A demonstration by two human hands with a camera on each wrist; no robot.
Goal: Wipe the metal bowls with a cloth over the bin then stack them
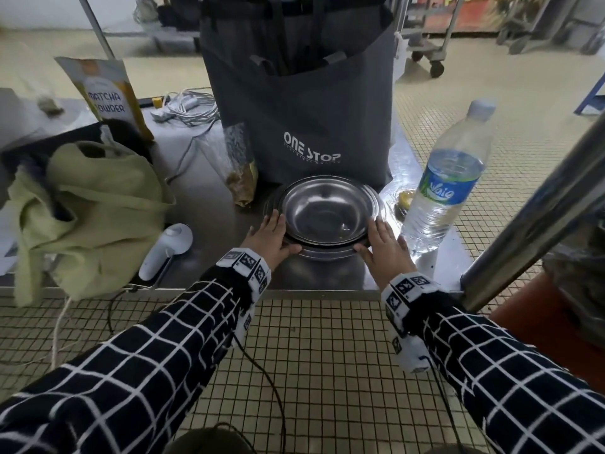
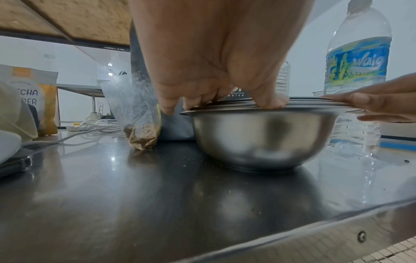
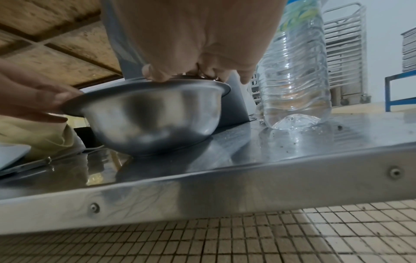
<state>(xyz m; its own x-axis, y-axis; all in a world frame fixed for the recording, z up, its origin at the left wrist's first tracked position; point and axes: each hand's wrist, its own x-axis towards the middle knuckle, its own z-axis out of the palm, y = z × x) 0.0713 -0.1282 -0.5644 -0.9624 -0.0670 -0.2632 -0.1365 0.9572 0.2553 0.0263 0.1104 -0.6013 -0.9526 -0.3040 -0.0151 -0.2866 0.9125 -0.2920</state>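
Steel rims sit under both hands: the left hand (image 1: 269, 237) curls its fingers over the near-left edge of the stacked metal bowls (image 1: 324, 215), and the right hand (image 1: 385, 244) grips the near-right edge likewise. These nested bowls rest on the steel worktop (image 1: 209, 204), just before a grey bag (image 1: 301, 103), with a water bottle (image 1: 448, 181) close at right.

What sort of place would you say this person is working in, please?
Probably a commercial kitchen or food prep area. The bowls sit nested on a steel table, the floor is small tiles, a tray rack stands behind, and a matcha pouch leans nearby.
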